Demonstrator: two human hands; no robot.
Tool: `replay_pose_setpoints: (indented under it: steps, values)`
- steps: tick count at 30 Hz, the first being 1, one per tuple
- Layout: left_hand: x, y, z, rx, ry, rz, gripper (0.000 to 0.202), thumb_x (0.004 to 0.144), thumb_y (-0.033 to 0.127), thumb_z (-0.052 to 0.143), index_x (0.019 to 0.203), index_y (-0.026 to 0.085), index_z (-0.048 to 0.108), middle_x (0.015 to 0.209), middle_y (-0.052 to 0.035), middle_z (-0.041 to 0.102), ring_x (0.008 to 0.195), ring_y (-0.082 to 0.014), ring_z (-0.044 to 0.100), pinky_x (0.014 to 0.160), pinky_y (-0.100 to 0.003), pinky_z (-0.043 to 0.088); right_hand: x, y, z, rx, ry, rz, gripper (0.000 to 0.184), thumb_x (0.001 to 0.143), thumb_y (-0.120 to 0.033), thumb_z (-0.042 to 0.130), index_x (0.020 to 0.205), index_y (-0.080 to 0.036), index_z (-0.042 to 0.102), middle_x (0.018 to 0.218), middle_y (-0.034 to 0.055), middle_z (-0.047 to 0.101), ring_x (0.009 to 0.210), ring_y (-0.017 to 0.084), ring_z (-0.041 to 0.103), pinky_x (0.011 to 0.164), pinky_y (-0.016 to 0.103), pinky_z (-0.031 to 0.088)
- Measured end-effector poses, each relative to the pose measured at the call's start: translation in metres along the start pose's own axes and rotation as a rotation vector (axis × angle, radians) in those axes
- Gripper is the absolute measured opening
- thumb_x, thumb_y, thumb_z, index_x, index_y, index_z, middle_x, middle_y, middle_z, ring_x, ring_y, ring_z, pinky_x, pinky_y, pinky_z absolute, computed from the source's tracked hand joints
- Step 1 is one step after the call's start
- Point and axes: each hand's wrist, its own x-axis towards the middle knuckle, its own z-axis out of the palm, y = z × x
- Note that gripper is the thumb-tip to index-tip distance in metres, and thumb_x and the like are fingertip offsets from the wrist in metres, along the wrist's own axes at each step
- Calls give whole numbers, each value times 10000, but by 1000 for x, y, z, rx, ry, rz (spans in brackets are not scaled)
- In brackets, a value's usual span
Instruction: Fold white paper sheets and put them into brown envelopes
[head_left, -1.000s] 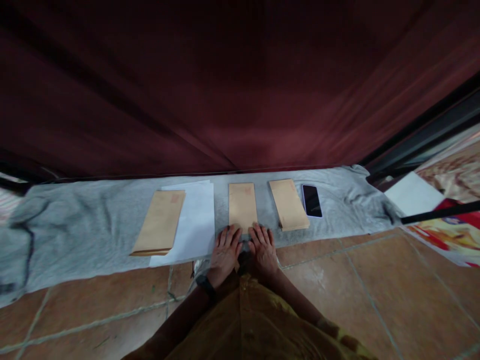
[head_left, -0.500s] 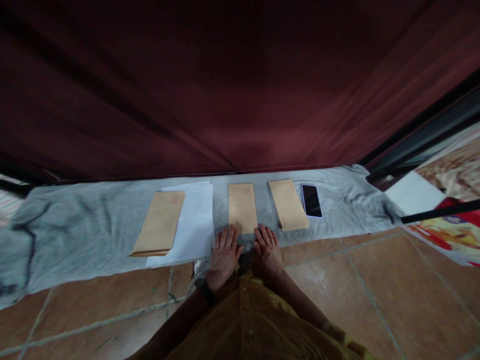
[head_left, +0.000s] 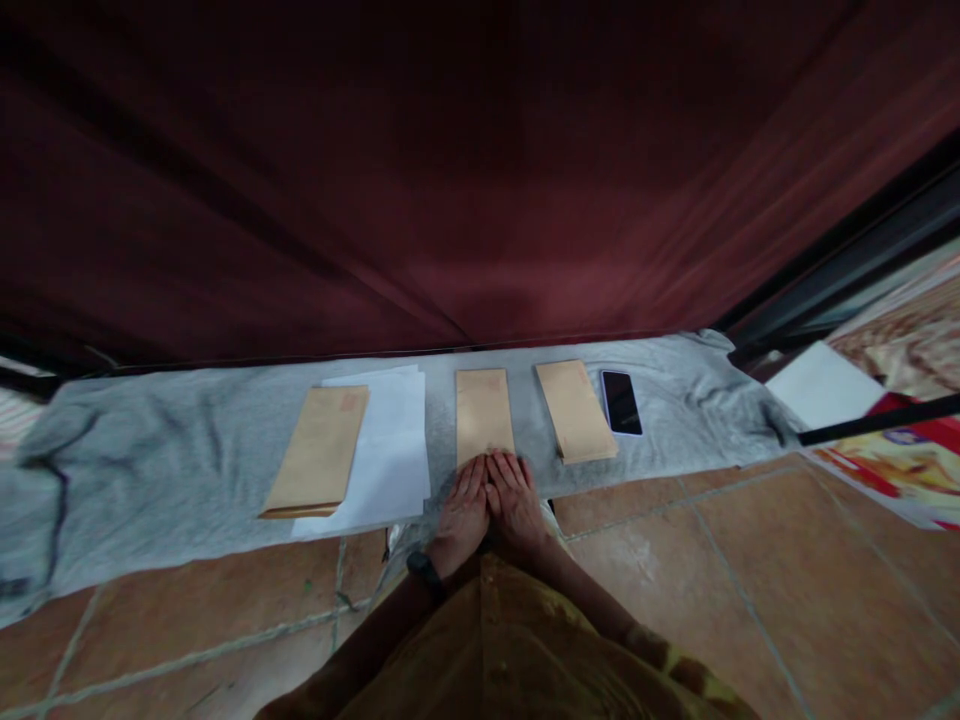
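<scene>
The fingers of both hands lie close together, stretched flat and gripping nothing that I can make out. The left hand and the right hand meet side by side, fingertips on the near end of the middle envelope. It is a long, narrow rectangle of smooth brown paper with a faint reddish print near its far end, lying straight in front of the person on a soft, rumpled grey cloth.

To the right, a stack of brown envelopes sits at a slant, its near edges layered; just beside it lies a phone, dark, glossy screen up, in a pale rim. To the left, a thicker pile of envelopes partly covers smooth white sheets, whose edges do not quite line up. Whether any envelope has something inside, I can't tell from here.

A dark band circles the left wrist. Beyond the cloth hangs dark red fabric, loosely creased; below are matte terracotta tiles with pale grout.
</scene>
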Motion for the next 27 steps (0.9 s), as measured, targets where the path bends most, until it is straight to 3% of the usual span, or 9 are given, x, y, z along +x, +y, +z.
replay_pose_setpoints:
  steps: [4,12,17,23,27]
  values:
    - [-5,-3,4,-6,31,-40,612,930,162,353,1532,56,304,1567,-149,415,1486,-230,317,1198,-402,330,0,0,5,-3,13,-38,528,1039,-292,372,1539,-128,342,1547,140,439,1450,234,353,1187,492,285]
    - [-16,-12,-2,16,29,-46,638,975,384,407,1520,61,335,1565,-178,405,1479,-271,332,1198,-442,331,-14,11,2,-52,47,-6,572,1034,-315,390,1565,-134,277,1565,140,411,1455,240,353,1188,476,288]
    - [-16,-11,-6,-4,76,-103,640,998,391,367,1549,81,275,1576,-174,388,1492,-273,302,1188,-467,342,-16,13,2,-52,54,16,579,1028,-304,387,1571,-143,267,1557,138,424,1453,237,357,1192,481,282]
    - [21,4,-6,-65,95,-23,610,1018,358,333,1552,74,257,1622,-155,304,1522,-247,219,1220,-457,288,-18,14,6,-53,51,-21,577,999,-205,370,1563,-119,282,1571,145,398,1481,242,302,1202,506,254]
    - [56,12,-5,-96,120,24,615,1018,371,333,1564,106,240,1625,-131,307,1523,-240,215,1229,-469,259,-20,13,4,-69,37,-89,608,947,-245,457,1533,-114,360,1581,171,371,1491,320,263,1186,569,254]
